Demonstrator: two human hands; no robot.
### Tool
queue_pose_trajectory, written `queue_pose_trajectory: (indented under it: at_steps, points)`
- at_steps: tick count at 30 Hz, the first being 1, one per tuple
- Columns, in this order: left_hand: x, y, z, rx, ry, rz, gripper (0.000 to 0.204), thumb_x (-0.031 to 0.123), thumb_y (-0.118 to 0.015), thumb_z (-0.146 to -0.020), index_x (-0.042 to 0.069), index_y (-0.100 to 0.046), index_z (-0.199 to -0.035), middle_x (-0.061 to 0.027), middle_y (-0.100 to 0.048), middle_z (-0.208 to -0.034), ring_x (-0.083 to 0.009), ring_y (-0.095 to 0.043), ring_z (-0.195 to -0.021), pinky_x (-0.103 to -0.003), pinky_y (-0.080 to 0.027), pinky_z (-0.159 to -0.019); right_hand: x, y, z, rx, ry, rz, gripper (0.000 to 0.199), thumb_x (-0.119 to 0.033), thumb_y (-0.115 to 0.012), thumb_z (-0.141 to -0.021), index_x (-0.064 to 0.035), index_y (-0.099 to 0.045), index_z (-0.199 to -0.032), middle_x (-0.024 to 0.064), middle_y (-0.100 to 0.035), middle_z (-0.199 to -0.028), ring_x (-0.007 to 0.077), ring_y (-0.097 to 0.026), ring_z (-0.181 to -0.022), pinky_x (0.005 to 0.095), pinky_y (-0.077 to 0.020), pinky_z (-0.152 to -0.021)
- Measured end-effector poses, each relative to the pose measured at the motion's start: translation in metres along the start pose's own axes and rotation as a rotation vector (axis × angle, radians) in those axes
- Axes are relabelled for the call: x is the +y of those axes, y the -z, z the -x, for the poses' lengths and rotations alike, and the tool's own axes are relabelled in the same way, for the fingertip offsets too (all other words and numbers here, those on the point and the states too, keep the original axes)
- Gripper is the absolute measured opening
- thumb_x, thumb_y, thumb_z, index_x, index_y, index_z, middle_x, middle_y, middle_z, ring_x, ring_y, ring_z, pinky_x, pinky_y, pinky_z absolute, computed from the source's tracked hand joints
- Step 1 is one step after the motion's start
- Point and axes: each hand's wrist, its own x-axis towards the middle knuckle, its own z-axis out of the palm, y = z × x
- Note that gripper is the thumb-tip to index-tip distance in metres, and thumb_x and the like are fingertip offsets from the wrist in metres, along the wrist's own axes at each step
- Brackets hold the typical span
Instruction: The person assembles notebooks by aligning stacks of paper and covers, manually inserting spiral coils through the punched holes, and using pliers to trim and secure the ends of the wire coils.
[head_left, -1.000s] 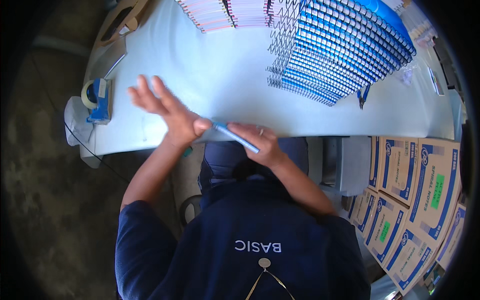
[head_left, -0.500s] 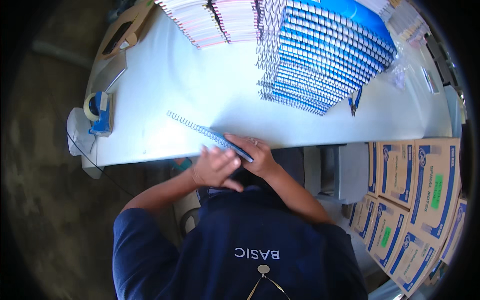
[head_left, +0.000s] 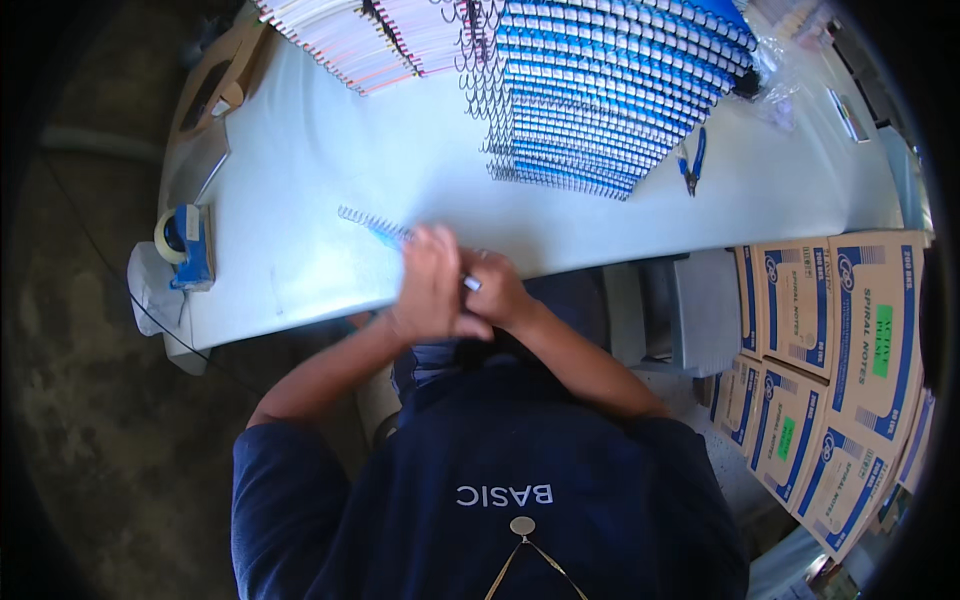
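Note:
A thin blue spiral notebook [head_left: 388, 238] is held over the table's near edge, its wire coil [head_left: 362, 217] running out past the cover at the upper left. My right hand [head_left: 500, 292] is closed round the notebook's near end, where a pale bit of it shows beside the fingers. Across the coil side lies my left hand [head_left: 430, 285], fingers stretched out and slightly smeared by motion, with the thumb apart. It hides much of the notebook's middle.
Blue spiral notebooks [head_left: 600, 110] stand stacked at the back, beside pink-edged paper stacks [head_left: 350, 45]. Blue-handled pliers [head_left: 692, 165] lie at their right. A tape dispenser [head_left: 195, 250] sits at the left table edge [head_left: 270, 318]. Cardboard boxes [head_left: 790, 310] are piled at the right.
My left hand has moved up and over the notebook, covering more of its coil. The right hand has shifted slightly up and left. The whole view has tilted a little.

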Motion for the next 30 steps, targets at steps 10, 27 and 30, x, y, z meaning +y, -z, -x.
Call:
queue_pose_trajectory:
  at_steps: [10,27,30]
  points:
    - [-0.014,0.046,-0.089,-0.132,-0.12,0.01,0.027,0.027,-0.071,-0.074,0.013,-0.063,-0.096,0.0001,-0.061,-0.099,-0.0167,-0.057,-0.089,-0.034,-0.039,-0.081,0.006,0.009,-0.008,0.083,-0.278,-0.115,0.029,-0.006,-0.066,-0.074,-0.0036,-0.061,-0.103,0.016,-0.066,-0.086,0.0329,-0.065,-0.078,0.036,-0.0506,-0.067]
    - [-0.015,0.007,-0.093,0.281,0.107,-0.069,0.087,0.07,-0.029,-0.086,-0.004,-0.038,-0.13,-0.0272,-0.031,-0.134,-0.0418,-0.024,-0.131,-0.054,-0.016,-0.105,0.006,0.007,-0.004,0.021,-0.163,0.083,0.036,0.001,-0.055,-0.08,-0.0076,-0.058,-0.116,0.0176,-0.063,-0.101,0.0354,-0.059,-0.096,0.0397,-0.0469,-0.081]
    - [0.008,0.001,-0.029,-0.031,0.067,0.022,0.087,0.068,-0.032,-0.086,-0.005,-0.035,-0.133,-0.026,-0.033,-0.136,-0.0419,-0.024,-0.132,-0.055,-0.009,-0.106,0.003,0.009,-0.006,0.045,-0.297,-0.176,0.038,0.002,-0.053,-0.08,-0.0059,-0.056,-0.118,0.0191,-0.062,-0.104,0.0364,-0.06,-0.096,0.0391,-0.0474,-0.081]
